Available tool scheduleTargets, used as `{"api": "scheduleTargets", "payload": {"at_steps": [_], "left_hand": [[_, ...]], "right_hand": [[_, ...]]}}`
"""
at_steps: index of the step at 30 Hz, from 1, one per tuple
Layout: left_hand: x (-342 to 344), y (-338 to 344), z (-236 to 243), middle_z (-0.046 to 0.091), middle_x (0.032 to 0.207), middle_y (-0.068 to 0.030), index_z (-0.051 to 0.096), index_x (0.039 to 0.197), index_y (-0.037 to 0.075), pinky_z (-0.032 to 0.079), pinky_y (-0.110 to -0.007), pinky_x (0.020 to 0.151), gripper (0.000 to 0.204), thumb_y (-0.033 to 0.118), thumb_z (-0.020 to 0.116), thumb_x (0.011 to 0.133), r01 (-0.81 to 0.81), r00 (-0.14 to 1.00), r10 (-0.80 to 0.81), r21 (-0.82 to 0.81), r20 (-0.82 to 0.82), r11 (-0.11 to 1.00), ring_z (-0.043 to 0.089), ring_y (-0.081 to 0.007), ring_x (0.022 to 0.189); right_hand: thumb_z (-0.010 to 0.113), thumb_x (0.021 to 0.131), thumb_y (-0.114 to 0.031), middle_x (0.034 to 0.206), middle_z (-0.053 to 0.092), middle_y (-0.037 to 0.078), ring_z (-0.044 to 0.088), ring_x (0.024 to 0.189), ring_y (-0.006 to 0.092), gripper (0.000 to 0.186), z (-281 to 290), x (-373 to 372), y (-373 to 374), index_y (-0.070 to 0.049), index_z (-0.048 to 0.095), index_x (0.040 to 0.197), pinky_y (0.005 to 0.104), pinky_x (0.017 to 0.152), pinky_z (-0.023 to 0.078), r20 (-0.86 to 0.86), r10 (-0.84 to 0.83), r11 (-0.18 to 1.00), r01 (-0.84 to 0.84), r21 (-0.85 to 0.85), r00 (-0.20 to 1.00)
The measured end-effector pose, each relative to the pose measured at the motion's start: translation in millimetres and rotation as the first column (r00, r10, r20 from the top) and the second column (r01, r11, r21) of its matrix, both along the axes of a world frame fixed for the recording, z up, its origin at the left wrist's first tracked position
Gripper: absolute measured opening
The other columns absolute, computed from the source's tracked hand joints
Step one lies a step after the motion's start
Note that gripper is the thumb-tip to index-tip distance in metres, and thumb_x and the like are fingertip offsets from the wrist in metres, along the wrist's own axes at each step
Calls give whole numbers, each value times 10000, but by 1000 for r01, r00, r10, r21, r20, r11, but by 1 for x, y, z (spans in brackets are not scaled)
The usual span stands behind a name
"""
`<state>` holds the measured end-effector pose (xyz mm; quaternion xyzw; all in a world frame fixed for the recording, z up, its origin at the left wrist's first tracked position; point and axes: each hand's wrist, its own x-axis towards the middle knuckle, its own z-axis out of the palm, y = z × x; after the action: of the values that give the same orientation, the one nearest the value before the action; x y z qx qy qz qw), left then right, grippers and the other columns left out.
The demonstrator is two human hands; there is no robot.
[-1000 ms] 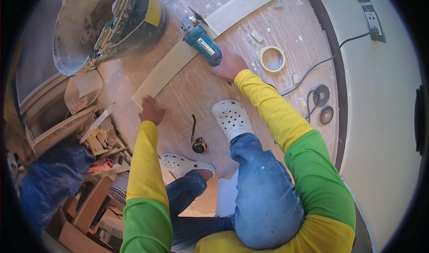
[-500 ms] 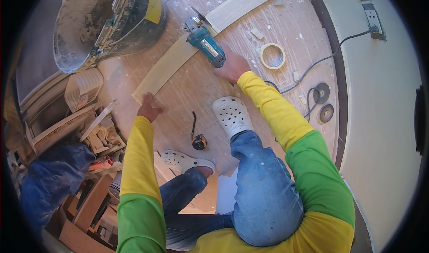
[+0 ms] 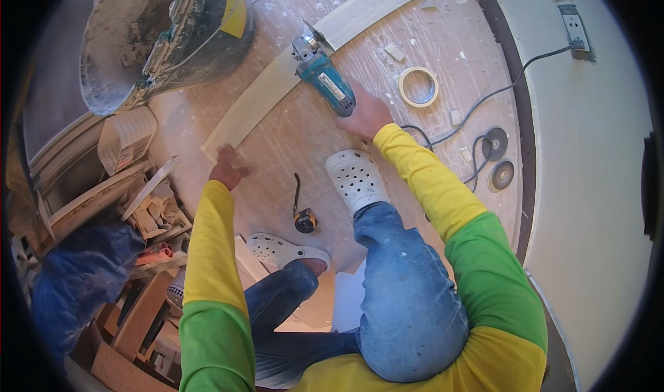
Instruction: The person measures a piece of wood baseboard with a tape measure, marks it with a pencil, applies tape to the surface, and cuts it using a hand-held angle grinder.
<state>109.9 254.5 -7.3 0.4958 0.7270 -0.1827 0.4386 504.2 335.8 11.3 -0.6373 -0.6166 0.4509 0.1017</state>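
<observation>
My right hand (image 3: 363, 115) grips the rear body of a teal angle grinder (image 3: 325, 80), whose disc sits over a long pale strip board (image 3: 245, 112) lying on the floor. A second pale section (image 3: 373, 11) extends beyond the disc to the upper right. At the board's near left end, my left hand (image 3: 228, 167) rests with fingertips on it and fingers apart. A tape measure (image 3: 304, 219) lies below, between that hand and my white clogs (image 3: 353, 181). A roll of masking tape (image 3: 418, 74) lies right of the grinder.
A dirty bucket (image 3: 124, 46) stands at upper left, above piled wood scraps (image 3: 145, 212) and a blue plastic sheet (image 3: 76, 281). At right, a grey cord (image 3: 519, 74) runs to a wall socket (image 3: 574, 32), passing two discs (image 3: 501, 175) and small offcuts (image 3: 394, 51).
The grinder and my right hand have shifted slightly rightward and down. My left forearm has moved a little left, and that hand's fingers have spread at the board's end.
</observation>
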Motion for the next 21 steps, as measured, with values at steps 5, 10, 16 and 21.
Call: {"api": "scheduleTargets", "payload": {"at_steps": [5, 10, 16, 21], "left_hand": [[4, 4, 5, 78, 1581, -302, 91, 1530, -21, 225, -333, 1178, 1118, 368, 788, 748, 6, 1000, -6, -20, -28, 1000, 176, -347, 1478], [2, 3, 4, 87, 1575, -313, 95, 1525, -41, 196, -320, 1185, 1132, 366, 799, 738, -1, 1000, 1, -9, -17, 1000, 141, -333, 1489], [1, 1, 1, 64, 1580, -311, 69, 1536, -3, 250, -338, 1171, 1118, 328, 781, 741, 2, 1000, -2, 3, -3, 1000, 199, -367, 1470], [-1, 2, -1, 64, 1584, -301, 75, 1538, 3, 254, -335, 1169, 1125, 346, 783, 735, 9, 1000, -10, -12, -22, 1000, 219, -369, 1463]], "right_hand": [[730, 683, -321, 1073, 655, 254, 640, 969, 424, 853, -4, 8, -3, -131, 371, 1433, 470, 855, 515, 11, 41, 999, -41, 4, 999], [730, 686, -321, 1061, 659, 251, 640, 965, 424, 837, 5, 9, -4, -134, 380, 1423, 468, 856, 516, 13, 44, 998, -43, -43, 999], [728, 691, -329, 1079, 656, 242, 638, 973, 425, 810, 2, 11, -10, -141, 396, 1406, 474, 858, 514, 20, 38, 999, -37, -30, 999], [726, 695, -331, 1125, 643, 231, 630, 991, 426, 795, 5, 13, -13, -147, 403, 1398, 483, 866, 510, 21, 31, 998, -30, -59, 999]]}}
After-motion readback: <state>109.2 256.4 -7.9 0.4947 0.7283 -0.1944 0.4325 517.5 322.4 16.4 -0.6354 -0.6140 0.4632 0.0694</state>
